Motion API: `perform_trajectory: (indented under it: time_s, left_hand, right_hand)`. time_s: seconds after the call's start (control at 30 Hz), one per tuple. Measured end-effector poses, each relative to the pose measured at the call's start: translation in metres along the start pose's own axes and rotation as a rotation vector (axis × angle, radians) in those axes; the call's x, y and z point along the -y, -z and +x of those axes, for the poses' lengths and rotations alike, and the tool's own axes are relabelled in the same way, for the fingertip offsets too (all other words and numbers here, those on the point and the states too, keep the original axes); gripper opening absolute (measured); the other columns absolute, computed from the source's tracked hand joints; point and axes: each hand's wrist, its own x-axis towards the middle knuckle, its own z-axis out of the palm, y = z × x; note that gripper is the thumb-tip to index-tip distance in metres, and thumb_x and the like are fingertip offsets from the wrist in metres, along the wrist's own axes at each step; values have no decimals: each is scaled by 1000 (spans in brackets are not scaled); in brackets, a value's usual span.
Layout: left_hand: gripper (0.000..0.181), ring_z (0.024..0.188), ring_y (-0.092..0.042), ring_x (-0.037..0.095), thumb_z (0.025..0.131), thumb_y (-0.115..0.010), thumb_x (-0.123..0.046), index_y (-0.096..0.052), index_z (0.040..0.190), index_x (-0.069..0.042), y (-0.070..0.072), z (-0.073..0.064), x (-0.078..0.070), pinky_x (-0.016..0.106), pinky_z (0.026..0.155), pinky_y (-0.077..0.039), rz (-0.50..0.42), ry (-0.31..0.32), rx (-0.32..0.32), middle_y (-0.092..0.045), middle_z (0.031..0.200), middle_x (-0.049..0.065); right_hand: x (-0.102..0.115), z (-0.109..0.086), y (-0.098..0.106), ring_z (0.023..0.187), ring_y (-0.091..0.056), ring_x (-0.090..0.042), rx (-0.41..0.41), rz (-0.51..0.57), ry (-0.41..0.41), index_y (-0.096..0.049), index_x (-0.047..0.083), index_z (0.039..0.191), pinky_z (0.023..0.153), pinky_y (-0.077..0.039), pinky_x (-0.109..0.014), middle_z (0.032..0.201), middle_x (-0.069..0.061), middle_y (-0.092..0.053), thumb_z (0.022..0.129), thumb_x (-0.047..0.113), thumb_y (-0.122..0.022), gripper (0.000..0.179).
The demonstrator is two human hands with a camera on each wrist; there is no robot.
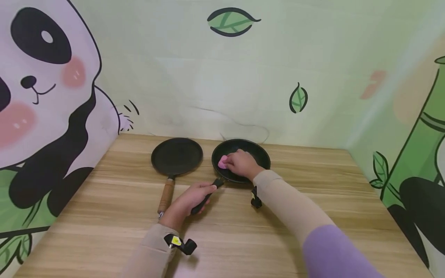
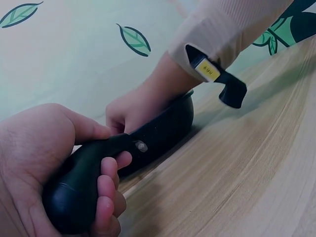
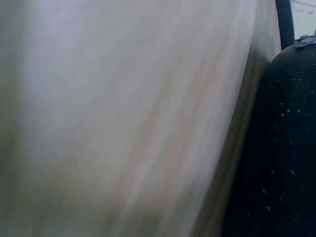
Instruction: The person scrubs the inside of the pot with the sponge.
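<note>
A black frying pan sits on the wooden table near the back wall. My left hand grips its black handle, fingers curled underneath and thumb along the top, as the left wrist view shows close up. Inside the pan, my right hand pinches a pink sponge-like piece against the left part of the pan's inner surface. In the right wrist view only the pan's dark, speckled outer side shows; the right hand is out of that view.
A flat black pan with a wooden handle lies left of the frying pan, its handle close to my left wrist. The wood-grain table ends at a printed wall right behind both pans.
</note>
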Motion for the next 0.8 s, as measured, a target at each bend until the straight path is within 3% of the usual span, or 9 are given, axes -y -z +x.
perform_trajectory:
  time_s: [0.23, 0.47, 0.63, 0.8]
  left_hand:
    - [41, 45, -41, 15, 101, -58, -32, -62, 134, -8, 1, 4, 5, 25, 39, -37, -18, -9, 17, -49, 68, 4]
    - [41, 46, -40, 15, 101, -57, -33, -62, 133, -8, 4, 2, 2, 25, 40, -36, -20, 3, 15, -49, 68, 3]
    - [40, 46, -40, 15, 101, -57, -33, -62, 132, -9, 3, 1, 1, 25, 40, -36, -27, 9, 9, -49, 68, 4]
    - [41, 45, -41, 14, 100, -59, -32, -62, 133, -8, 2, 3, 1, 25, 39, -37, -51, 19, 14, -50, 68, 4]
  right_hand:
    - [-4, 8, -11, 101, -63, -34, -65, 45, -328, -78, 23, 115, 87, -51, -51, 112, -2, -73, 99, 36, -63, 25]
    - [-6, 12, -14, 100, -61, -36, -120, 26, -492, -77, 25, 114, 86, -50, -53, 109, -8, -72, 99, 38, -62, 25]
    - [-6, 12, -14, 99, -60, -35, -120, 9, -493, -78, 24, 112, 85, -50, -52, 106, -9, -72, 99, 37, -63, 24]
    - [-7, 11, -13, 96, -58, -33, -59, -9, -354, -79, 22, 109, 86, -50, -49, 103, -6, -73, 99, 35, -64, 23]
